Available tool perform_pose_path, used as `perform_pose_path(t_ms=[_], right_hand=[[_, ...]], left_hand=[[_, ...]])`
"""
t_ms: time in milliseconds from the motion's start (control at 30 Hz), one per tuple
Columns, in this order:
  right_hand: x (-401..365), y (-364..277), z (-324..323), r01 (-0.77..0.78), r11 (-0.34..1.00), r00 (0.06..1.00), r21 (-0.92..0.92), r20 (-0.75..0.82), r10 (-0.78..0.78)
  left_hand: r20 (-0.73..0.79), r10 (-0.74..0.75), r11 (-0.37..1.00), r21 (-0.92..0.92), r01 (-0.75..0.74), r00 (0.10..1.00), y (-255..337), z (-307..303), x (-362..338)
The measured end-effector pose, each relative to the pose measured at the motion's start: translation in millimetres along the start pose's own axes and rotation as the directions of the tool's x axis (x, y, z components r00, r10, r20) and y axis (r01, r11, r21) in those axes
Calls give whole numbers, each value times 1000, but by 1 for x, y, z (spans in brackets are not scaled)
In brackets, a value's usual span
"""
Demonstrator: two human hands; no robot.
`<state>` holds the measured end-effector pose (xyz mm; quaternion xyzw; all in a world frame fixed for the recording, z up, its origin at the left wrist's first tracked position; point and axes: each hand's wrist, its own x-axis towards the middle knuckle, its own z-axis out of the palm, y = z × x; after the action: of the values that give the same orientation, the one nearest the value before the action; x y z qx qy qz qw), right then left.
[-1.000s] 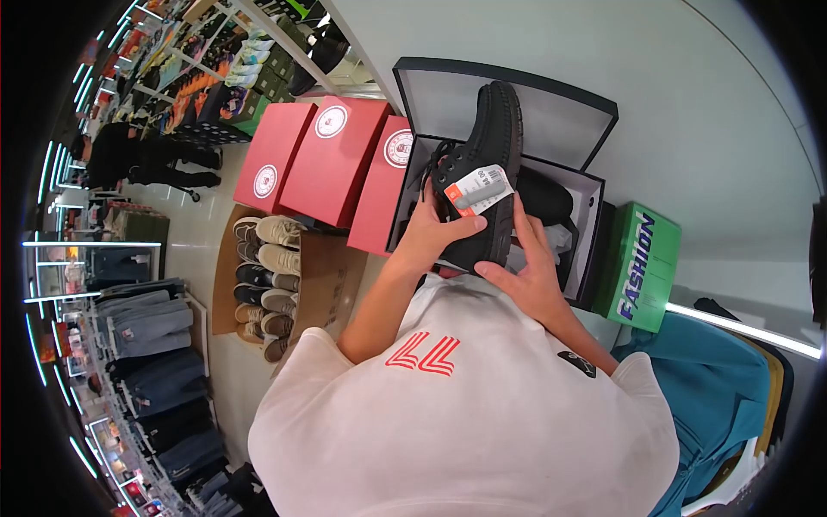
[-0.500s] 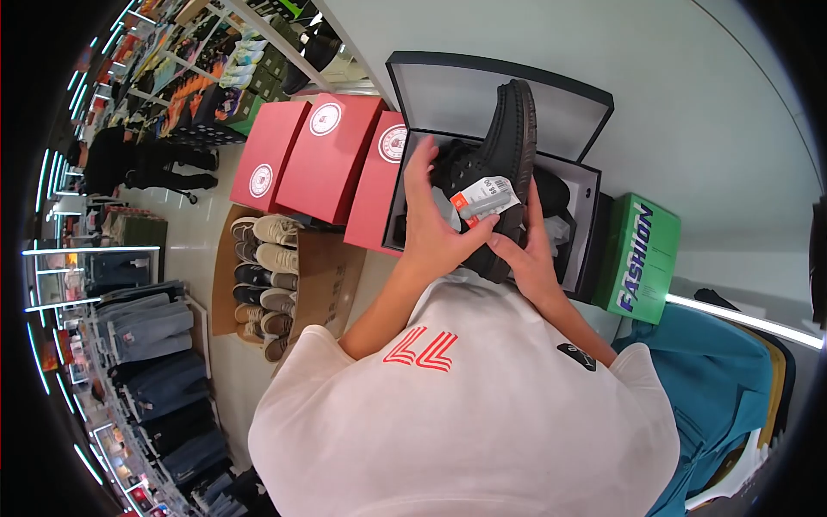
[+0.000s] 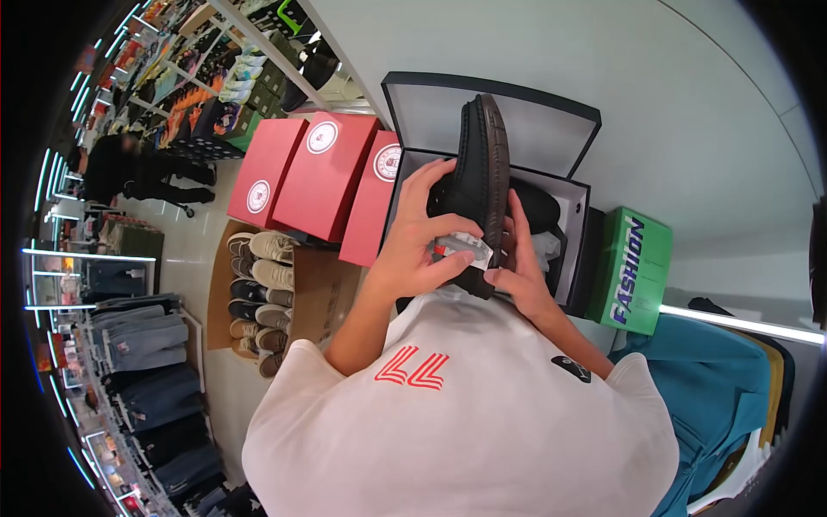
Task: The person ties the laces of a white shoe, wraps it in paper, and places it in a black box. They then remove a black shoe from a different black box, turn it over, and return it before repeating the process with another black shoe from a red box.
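Observation:
A black shoe [image 3: 475, 172] is held on its side above an open black shoe box [image 3: 575, 233], its sole edge turned toward me. My left hand [image 3: 413, 241] wraps the shoe's upper and pinches its white price tag [image 3: 465, 247] with the thumb. My right hand [image 3: 517, 271] grips the shoe's heel end from the right, fingers touching the tag. A second black shoe [image 3: 536, 207] lies inside the box. The box lid [image 3: 534, 129] stands upright behind.
Three red shoe boxes [image 3: 323, 172] lean left of the black box; a green "FASHION" box [image 3: 633, 271] stands to the right. A cardboard tray of sneakers [image 3: 263, 293] lies on the floor. Jeans racks line the left aisle, where a person in black [image 3: 129, 168] stands far off.
The shoe has been rotated so its sole edge faces me. My left hand closed around the upper again, and the tag shifted lower between both hands.

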<state>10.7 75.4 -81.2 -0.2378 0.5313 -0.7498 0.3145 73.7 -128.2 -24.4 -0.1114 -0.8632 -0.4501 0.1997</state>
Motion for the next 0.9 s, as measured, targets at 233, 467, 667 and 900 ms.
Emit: perform_pose_path(t_ms=[233,467,667,900], right_hand=[[-1,0,3,-85,993,989,82,-111,94],[4,7,-1,-70,980,981,186,-167,101],[3,8,1,-82,961,970,265,-200,138],[1,2,3,1,999,981,40,-194,6]], left_hand=[[122,29,999,-24,-26,992,-3,-3,1],[94,-141,989,67,135,986,6,23,2],[98,-18,991,132,5,995,9,22,5],[-61,-72,997,-4,72,996,1,22,4]])
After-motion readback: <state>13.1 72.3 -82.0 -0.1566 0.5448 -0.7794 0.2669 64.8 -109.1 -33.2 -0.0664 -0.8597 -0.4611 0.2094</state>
